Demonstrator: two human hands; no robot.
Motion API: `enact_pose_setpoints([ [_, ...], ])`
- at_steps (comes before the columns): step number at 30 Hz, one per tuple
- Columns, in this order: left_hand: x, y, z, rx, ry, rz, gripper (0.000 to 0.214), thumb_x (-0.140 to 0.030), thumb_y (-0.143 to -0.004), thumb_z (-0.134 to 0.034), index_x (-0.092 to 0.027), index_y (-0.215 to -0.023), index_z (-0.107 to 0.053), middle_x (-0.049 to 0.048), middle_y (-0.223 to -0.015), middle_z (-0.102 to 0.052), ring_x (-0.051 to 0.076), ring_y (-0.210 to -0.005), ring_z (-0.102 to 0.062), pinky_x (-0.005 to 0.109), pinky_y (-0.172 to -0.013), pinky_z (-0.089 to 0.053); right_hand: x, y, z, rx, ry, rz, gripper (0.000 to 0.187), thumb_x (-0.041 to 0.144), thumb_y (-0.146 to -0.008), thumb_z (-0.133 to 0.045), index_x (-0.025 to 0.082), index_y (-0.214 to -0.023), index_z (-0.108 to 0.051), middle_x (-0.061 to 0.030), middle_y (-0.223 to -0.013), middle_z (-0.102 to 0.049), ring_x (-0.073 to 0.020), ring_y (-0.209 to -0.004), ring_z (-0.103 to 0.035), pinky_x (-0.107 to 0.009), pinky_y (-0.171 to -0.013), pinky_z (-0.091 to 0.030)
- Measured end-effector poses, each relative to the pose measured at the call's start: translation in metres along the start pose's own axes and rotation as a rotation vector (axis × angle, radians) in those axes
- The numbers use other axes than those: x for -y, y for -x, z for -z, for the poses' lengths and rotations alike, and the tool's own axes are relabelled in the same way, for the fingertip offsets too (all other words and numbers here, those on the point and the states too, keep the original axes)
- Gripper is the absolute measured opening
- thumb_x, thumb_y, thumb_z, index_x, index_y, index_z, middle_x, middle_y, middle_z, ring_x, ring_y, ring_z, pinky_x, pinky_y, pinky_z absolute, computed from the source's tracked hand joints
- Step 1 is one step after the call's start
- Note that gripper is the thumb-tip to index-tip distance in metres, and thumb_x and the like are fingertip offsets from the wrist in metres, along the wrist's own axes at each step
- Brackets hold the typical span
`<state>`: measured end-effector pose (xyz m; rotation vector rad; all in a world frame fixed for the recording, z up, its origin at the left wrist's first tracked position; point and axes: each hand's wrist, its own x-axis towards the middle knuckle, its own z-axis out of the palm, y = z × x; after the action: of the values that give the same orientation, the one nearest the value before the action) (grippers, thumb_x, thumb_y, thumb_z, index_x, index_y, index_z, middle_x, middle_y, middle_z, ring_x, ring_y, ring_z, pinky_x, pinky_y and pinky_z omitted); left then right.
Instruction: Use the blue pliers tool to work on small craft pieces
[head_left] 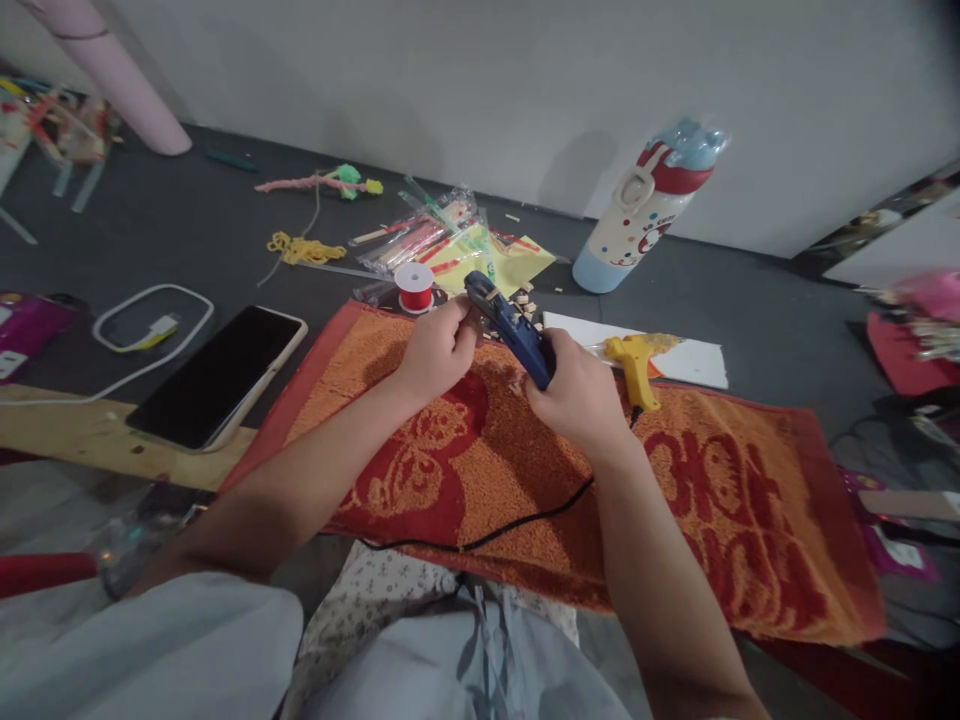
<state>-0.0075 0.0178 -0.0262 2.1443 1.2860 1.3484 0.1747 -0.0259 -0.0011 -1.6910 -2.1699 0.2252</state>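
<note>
My right hand [577, 395] is wrapped round the handle of a blue plier-like tool [510, 325] held over an orange and red towel [720, 500]. Its jaws point up and left toward my left hand [439, 345], whose fingers pinch something small at the tool's tip; I cannot make out what. Small wooden pieces [525, 298] lie just behind the tool. A yellow glue gun [634, 362] rests on the towel to the right of my right hand, its black cord [517, 525] trailing toward me.
A black phone [217, 375] lies left on a wooden board [75, 435]. A red thread spool [415, 287], plastic packets [427, 235], yellow paper [517, 262] and a white sheet [697, 358] sit behind the towel. A white and blue bottle [641, 215] stands by the wall.
</note>
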Motion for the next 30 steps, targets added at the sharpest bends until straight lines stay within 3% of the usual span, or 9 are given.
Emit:
enact_pose_setpoints([
  [13,0.003,0.000,0.001,0.062,0.011,0.061,0.018,-0.007,-0.081,-0.041,-0.019,-0.072,-0.052,0.0006,-0.061,-0.061,0.014,-0.057,-0.056,0.027,-0.059,-0.041,0.002,-0.001,0.003,0.064,-0.026,-0.030,0.043,0.027,-0.072,-0.051,0.011,-0.112,-0.058,-0.0164,-0.090,-0.070,-0.0278,-0.074,-0.064,-0.037,-0.064,-0.044],
  [21,0.000,-0.004,0.004,0.060,-0.030,0.117,0.019,-0.017,-0.088,-0.043,-0.019,-0.071,-0.051,0.0016,-0.064,-0.061,0.013,-0.058,-0.054,0.027,-0.058,-0.039,0.000,-0.004,0.004,0.114,-0.246,-0.087,0.032,0.028,-0.071,-0.051,0.015,-0.097,-0.063,-0.0106,-0.081,-0.068,-0.0240,-0.071,-0.061,-0.035,-0.065,-0.043],
  [26,-0.005,-0.005,0.006,0.050,-0.052,0.119,0.026,-0.025,-0.091,-0.044,-0.020,-0.066,-0.048,0.0011,-0.060,-0.058,0.013,-0.054,-0.052,0.028,-0.055,-0.035,-0.005,-0.007,0.006,0.213,-0.409,-0.122,0.025,0.032,-0.070,-0.055,0.016,-0.088,-0.061,-0.0052,-0.077,-0.064,-0.0194,-0.068,-0.056,-0.032,-0.063,-0.040],
  [30,-0.004,-0.007,0.006,0.121,0.047,0.165,0.032,-0.027,-0.093,-0.040,-0.019,-0.063,-0.048,0.0006,-0.059,-0.060,0.012,-0.056,-0.054,0.026,-0.058,-0.039,-0.010,-0.010,0.004,0.337,-0.533,-0.165,0.026,0.034,-0.068,-0.058,0.017,-0.088,-0.060,0.0002,-0.065,-0.057,-0.0162,-0.059,-0.052,-0.030,-0.058,-0.038],
])
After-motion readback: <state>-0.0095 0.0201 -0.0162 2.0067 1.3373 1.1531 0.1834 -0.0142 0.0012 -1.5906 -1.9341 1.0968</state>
